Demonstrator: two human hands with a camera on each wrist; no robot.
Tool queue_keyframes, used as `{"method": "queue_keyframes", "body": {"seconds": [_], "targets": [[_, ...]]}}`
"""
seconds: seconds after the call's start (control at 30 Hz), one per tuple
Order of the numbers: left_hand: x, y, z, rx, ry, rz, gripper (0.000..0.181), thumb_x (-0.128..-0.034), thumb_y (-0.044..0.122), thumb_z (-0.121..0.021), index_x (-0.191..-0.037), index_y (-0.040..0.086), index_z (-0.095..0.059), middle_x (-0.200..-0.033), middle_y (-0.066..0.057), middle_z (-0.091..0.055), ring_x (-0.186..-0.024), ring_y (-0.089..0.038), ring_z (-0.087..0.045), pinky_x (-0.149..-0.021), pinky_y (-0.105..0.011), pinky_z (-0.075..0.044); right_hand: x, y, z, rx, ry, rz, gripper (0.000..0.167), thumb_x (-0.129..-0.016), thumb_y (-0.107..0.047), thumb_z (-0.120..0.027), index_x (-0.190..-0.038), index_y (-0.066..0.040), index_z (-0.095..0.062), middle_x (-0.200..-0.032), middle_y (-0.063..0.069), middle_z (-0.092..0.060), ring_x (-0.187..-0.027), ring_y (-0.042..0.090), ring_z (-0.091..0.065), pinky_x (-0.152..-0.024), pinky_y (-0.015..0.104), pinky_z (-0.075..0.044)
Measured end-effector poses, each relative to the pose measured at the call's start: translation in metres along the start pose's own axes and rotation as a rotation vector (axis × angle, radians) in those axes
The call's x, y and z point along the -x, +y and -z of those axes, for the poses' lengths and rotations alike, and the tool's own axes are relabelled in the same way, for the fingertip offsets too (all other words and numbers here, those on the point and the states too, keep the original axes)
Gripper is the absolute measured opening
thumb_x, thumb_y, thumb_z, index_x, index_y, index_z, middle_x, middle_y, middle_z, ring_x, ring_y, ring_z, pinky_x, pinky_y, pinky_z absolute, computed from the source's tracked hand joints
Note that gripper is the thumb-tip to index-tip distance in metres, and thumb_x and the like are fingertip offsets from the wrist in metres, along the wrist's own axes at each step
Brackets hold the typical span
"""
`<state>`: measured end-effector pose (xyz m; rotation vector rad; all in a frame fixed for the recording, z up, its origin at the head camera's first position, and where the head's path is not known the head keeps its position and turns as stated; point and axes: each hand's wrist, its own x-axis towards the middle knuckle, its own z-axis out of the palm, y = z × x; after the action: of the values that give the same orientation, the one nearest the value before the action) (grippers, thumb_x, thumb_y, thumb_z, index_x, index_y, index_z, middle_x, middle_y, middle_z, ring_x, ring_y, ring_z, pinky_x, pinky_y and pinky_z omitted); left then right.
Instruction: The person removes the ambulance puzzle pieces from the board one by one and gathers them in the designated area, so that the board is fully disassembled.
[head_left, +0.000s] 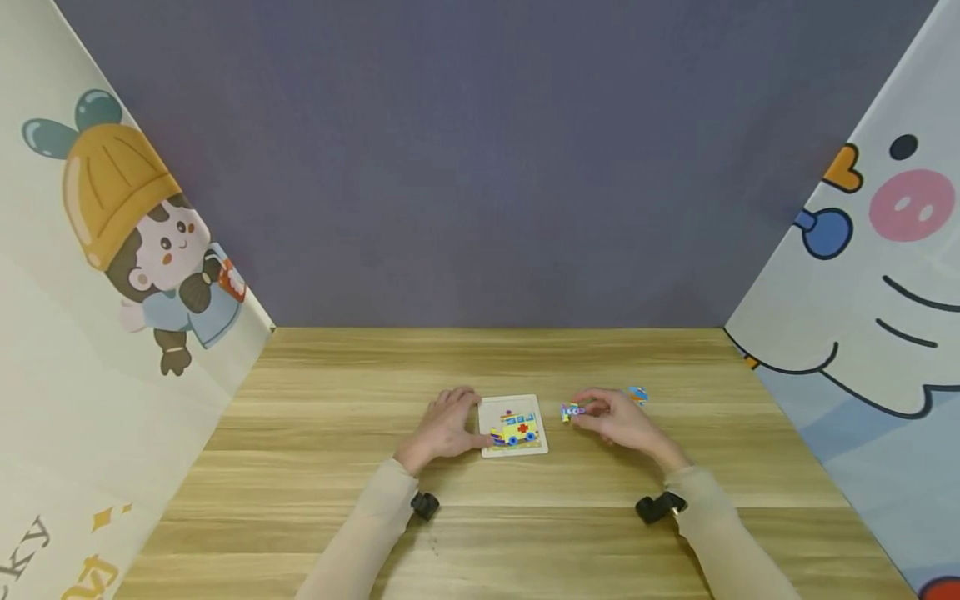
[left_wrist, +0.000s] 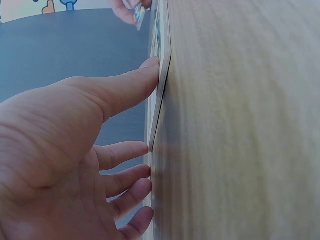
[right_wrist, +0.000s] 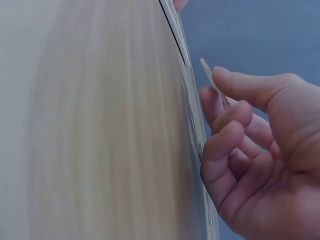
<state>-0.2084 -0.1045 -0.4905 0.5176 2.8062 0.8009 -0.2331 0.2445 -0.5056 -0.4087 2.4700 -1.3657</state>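
Note:
On the wooden table lies a square puzzle board [head_left: 492,407] with a yellow ambulance picture partly filled in and bare wood above it. My left hand [head_left: 447,423] rests at the board's left side, its thumb on the picture's lower left and its fingers spread at the upper left corner. In the left wrist view that thumb [left_wrist: 131,89] touches the board's edge. To the right of the board, my right hand [head_left: 617,419] pinches a small colourful puzzle piece [head_left: 570,412] between thumb and fingers, raised off the table. The right wrist view shows this piece [right_wrist: 208,71] edge-on.
Another puzzle piece [head_left: 638,395], blue and orange, lies on the table just beyond the right hand. A dark grey panel [head_left: 495,167] stands behind the table [head_left: 337,358]. Printed cartoon panels [head_left: 82,350] flank both sides.

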Motion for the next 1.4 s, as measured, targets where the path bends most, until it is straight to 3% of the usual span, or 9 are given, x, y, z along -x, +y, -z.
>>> {"method": "queue_keyframes", "body": {"seconds": [0.17,0.43,0.77,0.93,1.2,1.4], "targets": [[0.0,0.0,-0.001,-0.006,-0.003,-0.004,0.079,-0.0911,0.04,-0.084,-0.151,0.001,-0.053,-0.165,-0.021,-0.042,-0.153,-0.044,-0.037,-0.126,-0.065,-0.029,0.008,0.005,0.009,0.039,0.032,-0.009,0.048,-0.099,-0.028,-0.077,-0.139,-0.002,-0.067,-0.103,0.009,-0.074,-0.054,0.011,-0.049,-0.049,0.026,-0.044],[-0.001,0.0,-0.003,0.013,-0.009,0.005,0.079,-0.0919,0.043,-0.083,-0.152,0.003,-0.053,-0.166,-0.019,-0.042,-0.154,-0.043,-0.035,-0.126,-0.064,-0.028,0.017,0.013,0.022,0.098,0.034,0.044,0.043,-0.1,-0.026,-0.077,-0.134,-0.002,-0.069,-0.098,0.007,-0.073,-0.082,0.011,-0.061,-0.073,0.023,-0.049],[-0.002,0.0,0.001,0.003,-0.011,0.006,0.081,-0.0909,0.045,-0.084,-0.153,0.003,-0.053,-0.166,-0.018,-0.042,-0.154,-0.042,-0.035,-0.126,-0.063,-0.029,0.022,0.017,0.032,0.06,0.019,0.035,0.047,-0.099,-0.021,-0.077,-0.138,0.002,-0.066,-0.099,0.013,-0.075,-0.079,0.01,-0.059,-0.066,0.023,-0.043],[-0.002,0.0,0.001,0.007,-0.007,0.006,0.081,-0.0908,0.045,-0.084,-0.153,0.003,-0.053,-0.167,-0.019,-0.041,-0.154,-0.043,-0.035,-0.127,-0.063,-0.029,0.019,0.021,0.033,0.081,0.021,0.039,0.048,-0.099,-0.021,-0.077,-0.138,0.003,-0.064,-0.095,0.01,-0.076,-0.079,0.009,-0.063,-0.07,0.022,-0.046],[-0.001,-0.001,0.0,0.005,-0.002,0.003,0.08,-0.0902,0.044,-0.085,-0.152,0.003,-0.054,-0.166,-0.019,-0.042,-0.153,-0.043,-0.036,-0.125,-0.064,-0.03,0.021,0.021,0.032,0.108,0.032,-0.02,0.046,-0.096,-0.026,-0.081,-0.132,0.0,-0.067,-0.097,0.007,-0.074,-0.079,0.013,-0.061,-0.065,0.024,-0.045],[0.0,0.0,0.0,0.015,-0.001,0.005,0.08,-0.0905,0.044,-0.085,-0.152,0.003,-0.054,-0.166,-0.019,-0.042,-0.153,-0.043,-0.036,-0.125,-0.063,-0.031,0.022,0.017,0.03,0.117,0.048,-0.065,0.038,-0.096,-0.025,-0.081,-0.125,-0.002,-0.071,-0.092,0.006,-0.068,-0.06,0.009,-0.049,-0.051,0.024,-0.042]]}}
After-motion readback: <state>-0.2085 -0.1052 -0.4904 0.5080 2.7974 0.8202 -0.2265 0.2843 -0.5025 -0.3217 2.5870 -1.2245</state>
